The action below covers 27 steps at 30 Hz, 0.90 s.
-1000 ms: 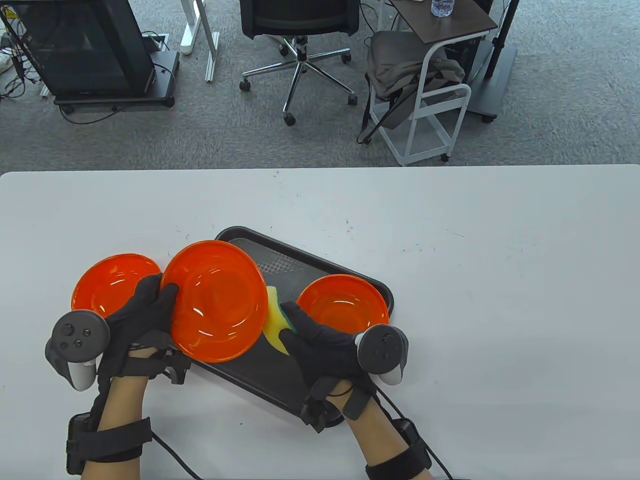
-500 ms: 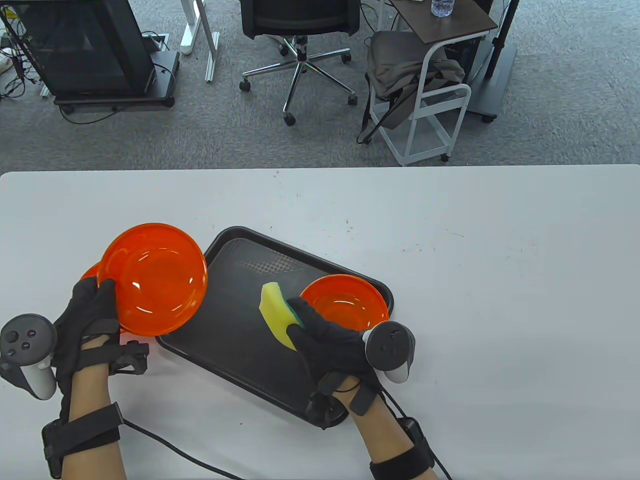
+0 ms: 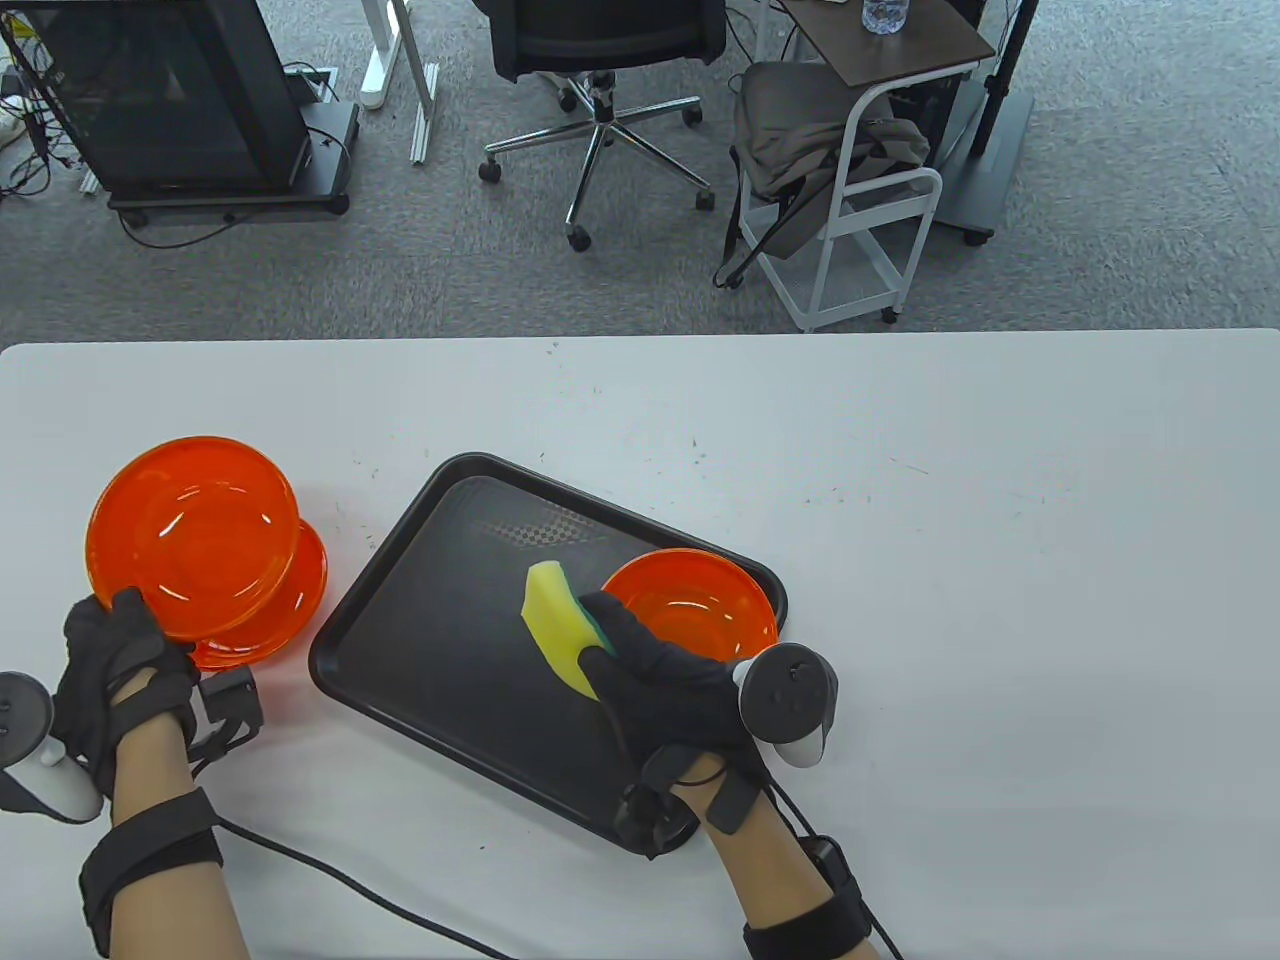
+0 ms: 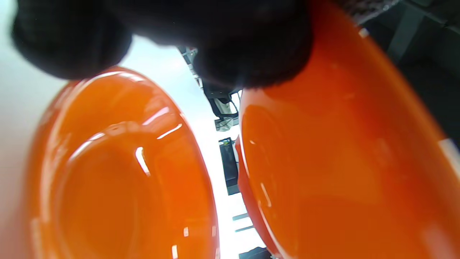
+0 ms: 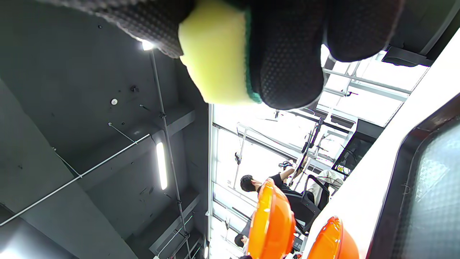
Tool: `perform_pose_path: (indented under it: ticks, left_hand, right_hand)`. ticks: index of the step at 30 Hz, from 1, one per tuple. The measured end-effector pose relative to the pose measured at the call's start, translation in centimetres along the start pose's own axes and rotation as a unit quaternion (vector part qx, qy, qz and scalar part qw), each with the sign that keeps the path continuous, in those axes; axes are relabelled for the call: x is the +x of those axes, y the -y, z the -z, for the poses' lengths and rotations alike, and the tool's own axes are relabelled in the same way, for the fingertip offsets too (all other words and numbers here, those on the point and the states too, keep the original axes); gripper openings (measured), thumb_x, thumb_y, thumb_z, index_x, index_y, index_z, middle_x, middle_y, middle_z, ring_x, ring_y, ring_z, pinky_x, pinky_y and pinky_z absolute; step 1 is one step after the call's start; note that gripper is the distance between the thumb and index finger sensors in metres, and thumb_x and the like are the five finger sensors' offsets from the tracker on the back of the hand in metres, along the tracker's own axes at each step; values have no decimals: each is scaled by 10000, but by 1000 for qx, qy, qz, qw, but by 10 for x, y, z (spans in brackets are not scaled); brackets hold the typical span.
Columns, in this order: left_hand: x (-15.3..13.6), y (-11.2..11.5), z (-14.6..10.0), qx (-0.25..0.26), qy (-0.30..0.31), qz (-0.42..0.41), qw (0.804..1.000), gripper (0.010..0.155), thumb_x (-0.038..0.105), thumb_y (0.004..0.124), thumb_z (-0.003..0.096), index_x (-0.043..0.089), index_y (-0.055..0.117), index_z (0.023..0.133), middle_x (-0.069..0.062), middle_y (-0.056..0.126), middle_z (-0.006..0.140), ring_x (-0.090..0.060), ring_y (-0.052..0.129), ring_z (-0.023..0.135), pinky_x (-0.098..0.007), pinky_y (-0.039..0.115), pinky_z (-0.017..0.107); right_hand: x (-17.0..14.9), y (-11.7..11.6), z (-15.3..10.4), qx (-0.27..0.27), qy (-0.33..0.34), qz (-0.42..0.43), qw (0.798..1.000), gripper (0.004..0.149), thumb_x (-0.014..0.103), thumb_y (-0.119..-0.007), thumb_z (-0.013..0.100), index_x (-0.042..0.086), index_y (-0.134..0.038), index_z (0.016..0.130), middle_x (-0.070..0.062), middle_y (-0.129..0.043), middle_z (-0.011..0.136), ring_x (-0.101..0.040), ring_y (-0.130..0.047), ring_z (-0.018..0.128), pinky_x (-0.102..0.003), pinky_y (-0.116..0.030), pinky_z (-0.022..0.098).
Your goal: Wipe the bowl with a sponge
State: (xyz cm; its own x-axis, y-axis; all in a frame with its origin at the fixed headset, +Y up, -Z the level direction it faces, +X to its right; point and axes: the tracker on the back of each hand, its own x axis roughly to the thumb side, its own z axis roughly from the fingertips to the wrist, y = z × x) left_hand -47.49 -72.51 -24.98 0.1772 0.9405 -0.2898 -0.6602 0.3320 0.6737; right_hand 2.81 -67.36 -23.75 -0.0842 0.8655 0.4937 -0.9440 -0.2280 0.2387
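My left hand (image 3: 125,650) grips the near rim of an orange bowl (image 3: 190,535) and holds it tilted just above a second orange bowl (image 3: 290,600) that lies on the table at the left. In the left wrist view the held bowl (image 4: 341,162) and the lower bowl (image 4: 118,172) sit close together under my fingers (image 4: 251,46). My right hand (image 3: 625,650) holds a yellow and green sponge (image 3: 558,625) above the black tray (image 3: 430,640). A third orange bowl (image 3: 690,610) sits on the tray's right end, beside my right hand. The sponge also shows in the right wrist view (image 5: 215,64).
The white table (image 3: 1000,550) stretches to the right. Beyond its far edge stand an office chair (image 3: 600,80), a white cart (image 3: 870,200) and a black cabinet (image 3: 170,100). Glove cables (image 3: 330,890) trail across the near table edge.
My left hand has carried the orange bowl from over the tray leftward to above the bowl on the table. My right hand with the sponge has stayed nearly still over the tray.
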Motion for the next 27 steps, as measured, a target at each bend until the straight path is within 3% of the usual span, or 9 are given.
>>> perform_pose_path:
  ticks: [10,27]
  left_hand:
    - [-28,13,5,-7,-50,43,998,618,427,775,520,63,586,982,-73,955,438,-149,953,132,-414,887,257]
    - [-32,11,3,9,-63,95,993,643,445,798,512,65,582,984,-16,960,425,-117,947,115,-389,892,234]
  right_hand:
    - [1,4,-1,-6,4,-1,1000,520,333,-725,610,23,-540,985,-272,-836,876,-389,-958,666,-632,-709,545]
    - [3,4,-1,-5,5,6,1000,521,336,-724,611,24,-539,986,-272,-833,880,-390,-956,667,-631,-708,546]
